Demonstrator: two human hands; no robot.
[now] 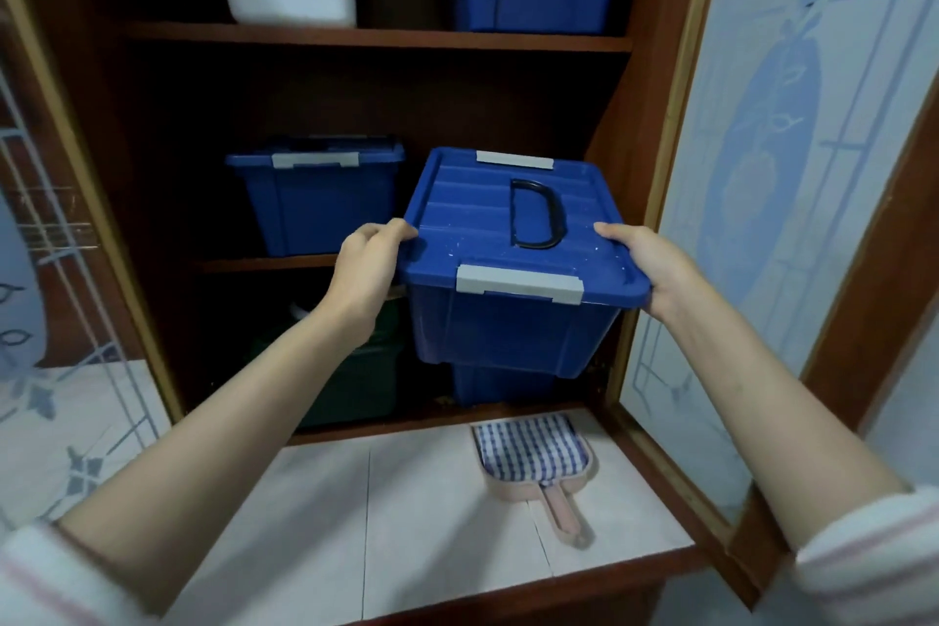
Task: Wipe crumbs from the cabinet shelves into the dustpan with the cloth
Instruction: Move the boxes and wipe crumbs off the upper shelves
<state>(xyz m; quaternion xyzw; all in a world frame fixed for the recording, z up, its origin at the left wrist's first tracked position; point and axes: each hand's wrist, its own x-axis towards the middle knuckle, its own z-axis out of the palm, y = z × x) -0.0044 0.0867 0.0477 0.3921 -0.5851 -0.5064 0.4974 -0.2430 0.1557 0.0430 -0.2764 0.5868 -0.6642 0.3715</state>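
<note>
The left hand (pixel 367 269) and right hand (pixel 648 269) grip opposite lid edges of a blue box (pixel 508 320) held between them. Beyond the left hand a second bin (pixel 315 203) stands on the shelf (pixel 264 263). Below the right hand, on the counter (pixel 406 524), the dustpan (pixel 561 513) lies lengthwise, handle toward the person, with the cloth (pixel 531 450) inside.

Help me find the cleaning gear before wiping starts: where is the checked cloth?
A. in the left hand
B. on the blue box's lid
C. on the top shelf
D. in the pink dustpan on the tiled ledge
D: the checked cloth lies in the pink dustpan on the tiled ledge, while the left hand and right hand both grip the blue box.
</note>
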